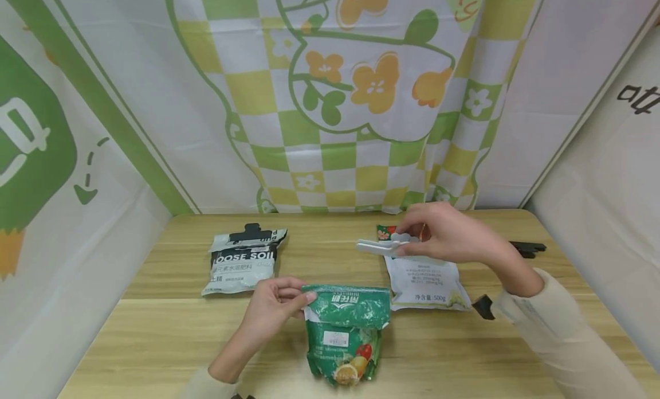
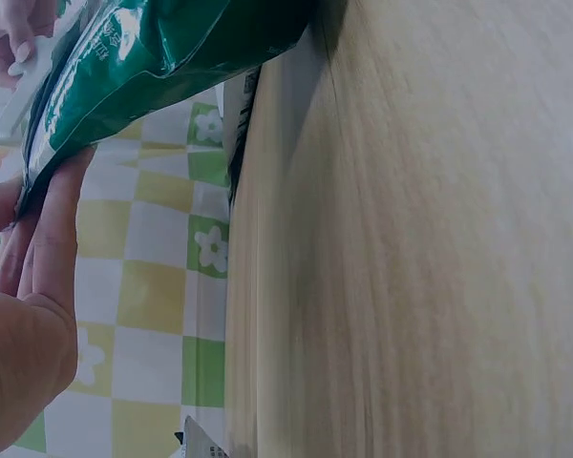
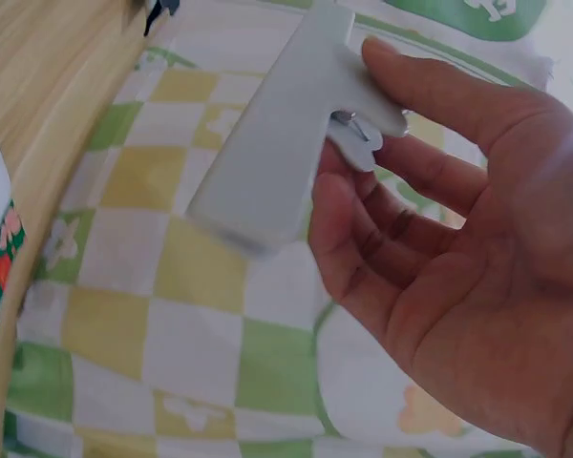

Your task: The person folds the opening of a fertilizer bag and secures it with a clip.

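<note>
My left hand (image 1: 275, 307) pinches the upper left corner of a green bag (image 1: 342, 336) whose top is folded over, with fruit pictured on its front. In the left wrist view the thumb and fingers of the left hand (image 2: 38, 286) grip the edge of that green bag (image 2: 162, 57). A light grey sealing clip (image 1: 384, 246) with a wide bar is pinched in my right hand (image 1: 446, 233), up and to the right of the bag. The right wrist view shows the clip (image 3: 277, 134) with its spring, held by its handles between thumb and fingers of the right hand (image 3: 497, 200).
A loose soil bag (image 1: 242, 264) with a black clip (image 1: 252, 233) on its top lies at the left. Beneath the right hand lies a white bag (image 1: 425, 281). Black clips (image 1: 527, 249) sit at the right of the wooden table (image 1: 165, 330). Printed cloth (image 1: 319, 181) hangs behind.
</note>
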{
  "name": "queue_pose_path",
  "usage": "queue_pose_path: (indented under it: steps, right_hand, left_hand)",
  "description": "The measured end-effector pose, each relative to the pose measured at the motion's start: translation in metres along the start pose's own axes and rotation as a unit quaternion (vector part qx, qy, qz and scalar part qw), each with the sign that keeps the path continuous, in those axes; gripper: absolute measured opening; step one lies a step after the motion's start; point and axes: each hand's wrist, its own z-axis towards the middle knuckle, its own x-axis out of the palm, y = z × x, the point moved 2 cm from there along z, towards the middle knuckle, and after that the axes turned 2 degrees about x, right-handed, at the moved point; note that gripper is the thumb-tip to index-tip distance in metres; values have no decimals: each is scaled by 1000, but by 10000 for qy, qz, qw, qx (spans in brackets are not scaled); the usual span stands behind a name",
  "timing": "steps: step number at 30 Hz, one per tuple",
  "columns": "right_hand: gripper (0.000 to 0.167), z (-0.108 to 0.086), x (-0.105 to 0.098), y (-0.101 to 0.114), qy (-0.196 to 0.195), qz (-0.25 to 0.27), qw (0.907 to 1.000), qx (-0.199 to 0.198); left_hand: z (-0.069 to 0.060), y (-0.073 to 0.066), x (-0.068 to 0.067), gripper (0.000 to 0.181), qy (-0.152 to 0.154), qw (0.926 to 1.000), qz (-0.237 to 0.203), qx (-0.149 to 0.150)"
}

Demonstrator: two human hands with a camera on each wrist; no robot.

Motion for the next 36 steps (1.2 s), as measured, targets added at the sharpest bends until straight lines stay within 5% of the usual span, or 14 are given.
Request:
queue_pose_path:
  steps: [11,23,36]
  right_hand:
    - [17,34,32,-1,703,889,9926,-426]
    - [15,55,68,1,848,1892,9783,23]
    - [16,60,81,-1,1359,2449,9600,-71]
  left_hand:
    - [2,3,-1,41,-122,9997,-24,-204]
    - [4,6,-4,42,-103,9994,-144,-310]
    - [5,8,-2,41,-211,9987,-284,-353]
